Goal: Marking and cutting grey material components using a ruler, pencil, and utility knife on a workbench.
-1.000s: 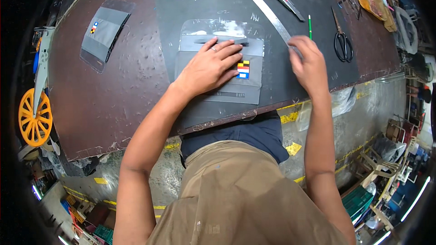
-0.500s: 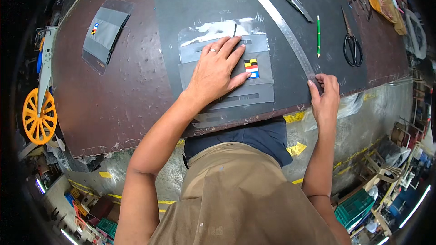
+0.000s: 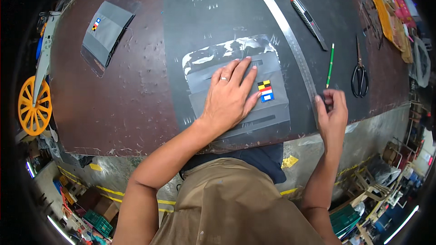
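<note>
My left hand [image 3: 229, 97] lies flat, fingers spread, on a grey fabric panel [image 3: 272, 111] that carries a small patch of coloured squares [image 3: 265, 90]. The panel rests on a dark cutting mat [image 3: 213, 22] on a brown table [image 3: 136, 104]. My right hand [image 3: 331, 113] hovers at the near end of a long metal ruler [image 3: 284, 29], its fingers curled and pinched at the ruler's tip. Whether the fingers hold the ruler is unclear.
A green pencil [image 3: 330, 65], black scissors [image 3: 360, 73] and a utility knife [image 3: 308, 16] lie to the right of the ruler. A second grey panel [image 3: 106, 31] sits at the far left. An orange wheel [image 3: 34, 105] stands beside the table's left edge.
My right hand slid down the ruler toward the near table edge and now curls at its end. My left hand stays pressed on the panel.
</note>
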